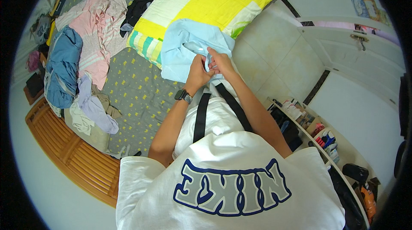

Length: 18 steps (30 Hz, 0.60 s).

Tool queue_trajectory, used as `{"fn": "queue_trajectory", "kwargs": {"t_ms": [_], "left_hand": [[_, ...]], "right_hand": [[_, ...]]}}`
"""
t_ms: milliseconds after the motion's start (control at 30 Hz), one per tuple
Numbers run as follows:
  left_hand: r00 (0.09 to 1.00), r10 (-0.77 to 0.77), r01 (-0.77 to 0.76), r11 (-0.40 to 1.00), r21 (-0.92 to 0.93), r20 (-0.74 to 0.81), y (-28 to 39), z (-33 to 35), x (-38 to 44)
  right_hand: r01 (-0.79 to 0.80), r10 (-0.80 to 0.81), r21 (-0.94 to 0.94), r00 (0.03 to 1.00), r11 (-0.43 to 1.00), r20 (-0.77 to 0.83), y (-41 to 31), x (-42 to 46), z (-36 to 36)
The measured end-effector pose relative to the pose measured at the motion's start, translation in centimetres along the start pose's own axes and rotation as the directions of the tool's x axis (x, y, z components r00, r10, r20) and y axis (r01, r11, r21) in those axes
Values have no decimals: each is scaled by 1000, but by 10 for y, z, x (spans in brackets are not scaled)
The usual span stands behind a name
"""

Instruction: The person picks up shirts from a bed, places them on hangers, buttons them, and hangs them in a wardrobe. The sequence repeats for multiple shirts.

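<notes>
A light blue collared garment (183, 59), seemingly a shirt, lies spread at the near end of a folded yellow, white and green quilt (193, 7). My left hand (200, 72), with a watch on its wrist, pinches the garment's edge near the collar. From the other side, my right hand (221, 63) holds the same edge, its fingertips close to those of the left. A thin curved line, perhaps a hanger hook, shows on the cloth above the collar opening. The fingers hide the exact spot being gripped.
The bed's grey patterned sheet (138, 91) bears a pink blanket (99, 27), black clothing (138, 7), a blue bundle (62, 69) and a lavender garment (96, 107). A wooden headboard (74, 149) stands at left. On the right are a white door (351, 49) and a cluttered shelf (309, 130).
</notes>
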<state>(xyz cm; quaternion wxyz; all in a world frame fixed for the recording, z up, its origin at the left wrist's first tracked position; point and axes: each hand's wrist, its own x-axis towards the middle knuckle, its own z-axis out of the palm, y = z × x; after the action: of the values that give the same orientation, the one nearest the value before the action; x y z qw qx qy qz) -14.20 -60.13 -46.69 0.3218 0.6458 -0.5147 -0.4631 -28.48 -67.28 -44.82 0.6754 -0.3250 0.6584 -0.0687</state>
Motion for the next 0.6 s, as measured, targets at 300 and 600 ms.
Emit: {"fn": "queue_trajectory", "kwargs": {"t_ms": [300, 600], "left_hand": [[984, 85, -73, 994, 80, -155, 24, -34, -2], [993, 45, -91, 873, 479, 108, -35, -45, 38]], "right_hand": [[236, -236, 56, 972, 970, -2, 33, 43, 2], [361, -375, -151, 924, 920, -72, 58, 44, -4]]}}
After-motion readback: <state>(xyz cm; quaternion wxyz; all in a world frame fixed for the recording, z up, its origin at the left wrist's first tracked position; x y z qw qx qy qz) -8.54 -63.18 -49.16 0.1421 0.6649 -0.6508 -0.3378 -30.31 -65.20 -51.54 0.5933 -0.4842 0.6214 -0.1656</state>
